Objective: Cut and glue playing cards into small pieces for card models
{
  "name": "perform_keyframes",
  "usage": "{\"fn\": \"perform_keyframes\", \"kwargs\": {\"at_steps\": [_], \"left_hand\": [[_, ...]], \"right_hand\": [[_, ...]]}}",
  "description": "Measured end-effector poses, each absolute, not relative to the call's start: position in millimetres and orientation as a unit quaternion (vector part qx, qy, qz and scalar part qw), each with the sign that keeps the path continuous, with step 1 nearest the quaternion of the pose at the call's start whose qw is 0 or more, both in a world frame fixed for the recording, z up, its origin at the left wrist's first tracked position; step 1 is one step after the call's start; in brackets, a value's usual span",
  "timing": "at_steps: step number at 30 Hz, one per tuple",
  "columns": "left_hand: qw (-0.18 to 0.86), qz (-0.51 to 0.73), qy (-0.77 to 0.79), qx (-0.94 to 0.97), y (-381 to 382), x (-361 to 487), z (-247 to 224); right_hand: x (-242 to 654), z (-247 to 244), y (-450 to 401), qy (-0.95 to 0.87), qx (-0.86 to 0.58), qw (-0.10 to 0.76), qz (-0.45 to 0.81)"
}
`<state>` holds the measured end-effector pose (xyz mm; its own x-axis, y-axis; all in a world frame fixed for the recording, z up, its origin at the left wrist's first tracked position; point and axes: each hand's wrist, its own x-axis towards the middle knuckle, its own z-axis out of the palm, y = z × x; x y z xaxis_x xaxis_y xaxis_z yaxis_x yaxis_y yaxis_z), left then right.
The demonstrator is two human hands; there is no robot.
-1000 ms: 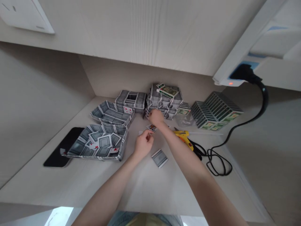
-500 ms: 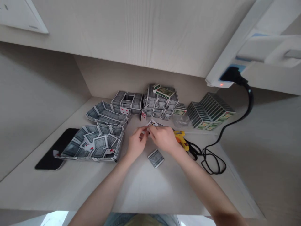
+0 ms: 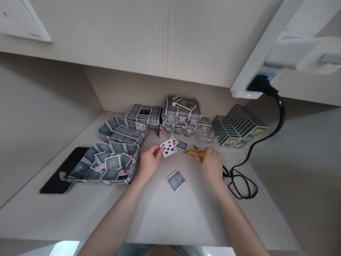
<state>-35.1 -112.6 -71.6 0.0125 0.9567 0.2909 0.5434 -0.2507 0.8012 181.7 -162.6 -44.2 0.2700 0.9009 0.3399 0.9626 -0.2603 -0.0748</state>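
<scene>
**Right hand (image 3: 211, 165) now gripping yellow plastic glue gun (image 3: 193, 152)**

I'm seeing it leaving the cards, so gun and card are both in hand. Hands working apart: left (image 3: 149, 160) pinching a white spade-faced playing card (image 3: 168, 148) just right of the grey-patterned box (image 3: 87, 167); gun farther right. Counting: one gun, one pinched card, two face-down grey-backed cards (image 3: 176, 180).

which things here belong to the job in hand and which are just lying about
Likely the job's:
black-suited card in left hand
yellow glue gun in right hand

Probably just lying about:
flat black object
crumpled clear plastic
</scene>
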Motion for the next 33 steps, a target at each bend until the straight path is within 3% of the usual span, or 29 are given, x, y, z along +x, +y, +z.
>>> {"fn": "perform_keyframes", "kwargs": {"at_steps": [5,11,15,19,23,33], "left_hand": [[0.244,0.428,0.556,0.67,-109.9,-37.3,-75.5],[0.221,0.422,0.567,0.672,-109.9,-36.7,-75.6],[0.208,0.42,0.572,0.673,-110.6,-36.4,-75.4],[0.224,0.411,0.569,0.676,-112.8,-33.6,-74.4],[0.248,0.41,0.553,0.682,-116.2,-28.7,-72.6],[0.343,0.426,0.512,0.662,-120.5,-19.3,-78.3]], "right_hand": [[198.2,-64.9,-159.8,-0.545,-0.832,0.078,-0.072],[212.8,-77.3,-152.2,-0.535,-0.831,0.132,-0.077],[221.9,-73.0,-155.4,-0.518,-0.839,0.168,-0.016],[221.5,-61.1,-161.7,-0.502,-0.826,0.243,0.082],[207.5,-53.4,-166.1,-0.507,-0.797,0.317,0.089],[187.9,-64.6,-166.6,-0.545,-0.794,0.267,0.028]]}}
